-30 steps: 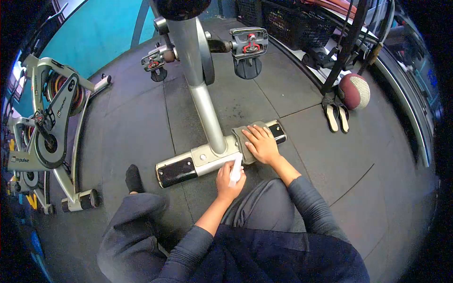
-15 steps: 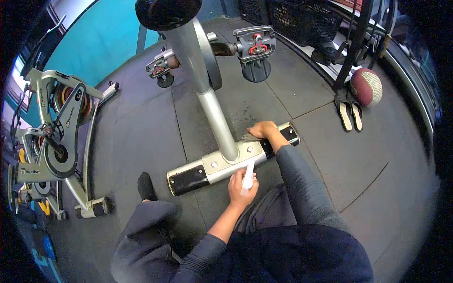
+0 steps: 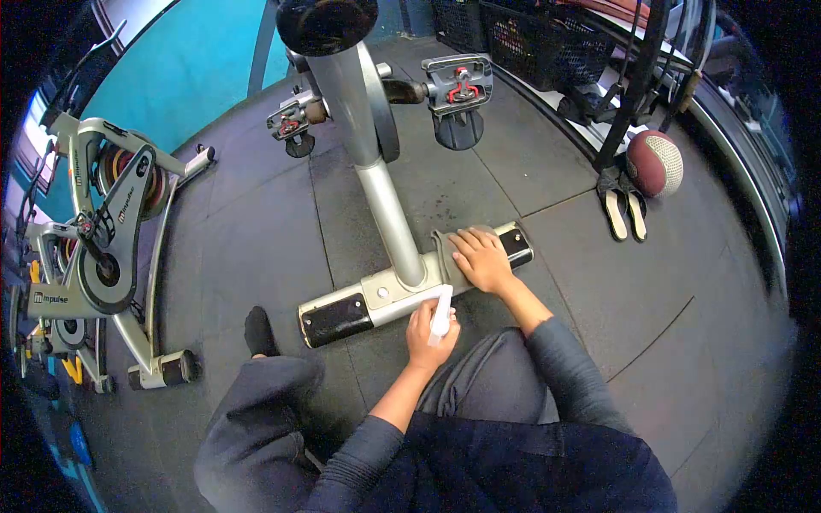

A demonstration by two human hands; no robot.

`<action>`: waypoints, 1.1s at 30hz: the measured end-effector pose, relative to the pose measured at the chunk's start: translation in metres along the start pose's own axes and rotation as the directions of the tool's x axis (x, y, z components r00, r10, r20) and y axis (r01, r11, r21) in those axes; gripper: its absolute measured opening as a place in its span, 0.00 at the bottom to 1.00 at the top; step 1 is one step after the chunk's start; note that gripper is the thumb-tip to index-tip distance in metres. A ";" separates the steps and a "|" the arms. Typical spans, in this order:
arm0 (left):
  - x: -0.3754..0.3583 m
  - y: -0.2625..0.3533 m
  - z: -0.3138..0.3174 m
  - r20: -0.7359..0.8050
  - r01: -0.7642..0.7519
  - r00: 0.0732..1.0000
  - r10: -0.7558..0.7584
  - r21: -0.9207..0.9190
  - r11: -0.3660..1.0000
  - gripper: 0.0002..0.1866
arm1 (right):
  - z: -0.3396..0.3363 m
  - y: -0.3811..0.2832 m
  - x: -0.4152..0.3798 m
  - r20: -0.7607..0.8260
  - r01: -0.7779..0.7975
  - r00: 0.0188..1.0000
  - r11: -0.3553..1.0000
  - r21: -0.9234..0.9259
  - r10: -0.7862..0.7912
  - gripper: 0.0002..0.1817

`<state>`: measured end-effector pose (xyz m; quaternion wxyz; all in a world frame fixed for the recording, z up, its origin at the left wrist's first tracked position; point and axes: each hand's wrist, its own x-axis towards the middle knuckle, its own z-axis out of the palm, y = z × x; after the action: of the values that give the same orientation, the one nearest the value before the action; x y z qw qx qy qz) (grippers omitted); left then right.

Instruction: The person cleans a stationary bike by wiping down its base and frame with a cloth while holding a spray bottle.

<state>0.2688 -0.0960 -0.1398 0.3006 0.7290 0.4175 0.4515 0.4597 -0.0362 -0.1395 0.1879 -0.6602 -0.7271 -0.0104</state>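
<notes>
My left hand [image 3: 432, 336] is wrapped round a white bottle [image 3: 441, 315] with a long white top, just in front of the bike's base bar. My right hand [image 3: 483, 259] lies with its fingers spread on a grey cloth [image 3: 447, 256], pressing it onto the right part of the bar. The silver base bar [image 3: 402, 295] has black end covers, and a visible bolt left of the post. From its middle rises the silver post [image 3: 386, 209] of the exercise bike.
Pedals [image 3: 462, 90] hang above the floor. Another exercise bike [image 3: 120, 231] stands at the left. At the right are black shoes [image 3: 627, 209], a maroon and cream ball [image 3: 656, 164] and a rack post [image 3: 637, 94]. Black baskets [image 3: 547, 51] stand behind.
My right hand has flattened and turned over the cloth, which now drapes across the bar nearer the post. My left hand and the bottle have shifted slightly left in view.
</notes>
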 end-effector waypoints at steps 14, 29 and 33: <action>0.002 0.003 -0.002 0.013 -0.012 1.000 0.012 0.002 1.000 0.15 | -0.017 -0.004 0.017 0.142 -0.240 0.954 0.958 -0.159 0.262 0.26; 0.001 -0.001 0.001 -0.012 -0.027 1.000 0.027 -0.003 1.000 0.14 | -0.017 0.024 0.083 0.607 -0.375 0.693 0.913 -0.159 0.390 0.31; 0.001 -0.002 0.000 -0.004 -0.026 1.000 0.027 0.003 1.000 0.14 | -0.010 0.021 0.044 0.252 -0.159 0.951 0.983 -0.097 0.179 0.23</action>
<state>0.2682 -0.0938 -0.1406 0.2928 0.7340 0.4090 0.4564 0.4798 0.0061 -0.1220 0.0661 -0.7222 -0.6855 0.0649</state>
